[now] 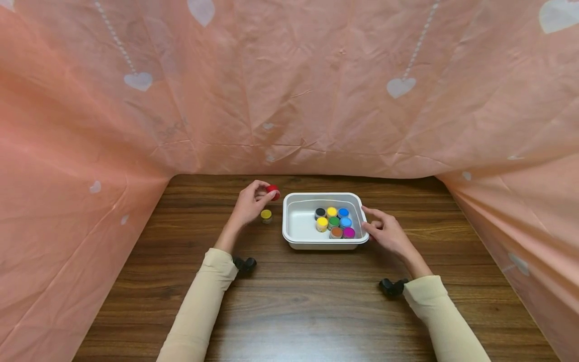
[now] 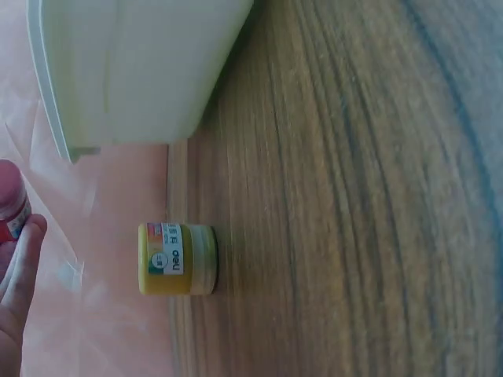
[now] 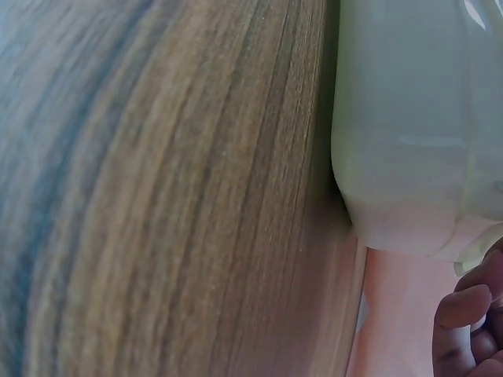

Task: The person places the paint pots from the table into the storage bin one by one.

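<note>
My left hand (image 1: 250,203) pinches a small red-lidded paint jar (image 1: 273,191) between thumb and fingers, raised above the table left of the white plastic basin (image 1: 296,245). Below that hand, a yellow paint jar (image 1: 266,216) stands upright on the table; its label faces the left wrist camera. At the basin's right end my right hand (image 1: 388,231) holds the rim, with curled fingers seen beside it in the right wrist view. Inside the basin, toward its right side, several paint jars stand together, among them a green jar (image 1: 333,222), a brown jar (image 1: 336,233) and a magenta jar (image 1: 349,233).
The wooden table (image 1: 298,301) runs back to a pink curtain (image 1: 289,100) with white hearts, which also hangs on both sides. A black wrist camera (image 1: 245,264) sits at the left sleeve and another black wrist camera (image 1: 392,287) at the right.
</note>
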The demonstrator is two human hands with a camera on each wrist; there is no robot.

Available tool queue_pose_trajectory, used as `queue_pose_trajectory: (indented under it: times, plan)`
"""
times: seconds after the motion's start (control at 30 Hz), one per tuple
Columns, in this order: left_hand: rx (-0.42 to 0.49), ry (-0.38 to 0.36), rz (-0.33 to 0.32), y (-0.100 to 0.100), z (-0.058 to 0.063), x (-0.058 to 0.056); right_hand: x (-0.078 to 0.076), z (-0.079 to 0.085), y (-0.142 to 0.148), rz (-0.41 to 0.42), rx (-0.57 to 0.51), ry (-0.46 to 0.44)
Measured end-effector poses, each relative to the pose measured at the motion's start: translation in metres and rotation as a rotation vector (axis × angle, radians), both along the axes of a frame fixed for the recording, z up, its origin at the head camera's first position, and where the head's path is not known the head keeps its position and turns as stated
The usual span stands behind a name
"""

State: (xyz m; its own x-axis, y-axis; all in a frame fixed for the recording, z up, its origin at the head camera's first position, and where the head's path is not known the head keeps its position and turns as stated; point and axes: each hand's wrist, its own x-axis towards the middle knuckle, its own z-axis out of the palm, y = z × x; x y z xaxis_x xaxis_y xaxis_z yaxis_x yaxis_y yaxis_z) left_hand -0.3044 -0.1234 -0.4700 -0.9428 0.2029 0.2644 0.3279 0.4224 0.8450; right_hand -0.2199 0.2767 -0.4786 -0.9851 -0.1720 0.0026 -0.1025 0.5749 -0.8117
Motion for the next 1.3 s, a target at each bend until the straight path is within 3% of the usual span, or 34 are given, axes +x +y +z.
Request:
queue_pose_trajectory:
  times: [0.13, 0.33, 0.53, 0.67, 0.9, 1.1, 1.3]
  plan:
    - [0.019, -0.012, -0.030, 0.002, -0.001, 0.001, 0.000, 0.000, 0.000, 0.001, 0.005, 0.004]
    - [0.022, 0.060, -0.088, -0.001, -0.005, 0.005, -0.002, -0.003, -0.005, 0.000, -0.010, -0.011]
    - [0.040, 0.061, -0.147, 0.001, -0.005, 0.010, -0.005, -0.005, -0.008, 0.000, -0.014, -0.014]
    - [0.068, 0.060, -0.136, 0.003, -0.003, 0.012, -0.005, -0.005, -0.009, -0.003, -0.020, -0.007]
    - [0.161, -0.013, -0.162, 0.006, -0.005, 0.016, -0.005, -0.005, -0.011, 0.000, -0.026, -0.003]
    - [0.123, 0.022, -0.198, 0.012, -0.004, 0.019, -0.005, -0.005, -0.013, -0.013, -0.023, 0.007]
    - [0.085, 0.017, -0.177, 0.010, 0.000, 0.025, -0.005, -0.007, -0.019, 0.004, -0.047, 0.013]
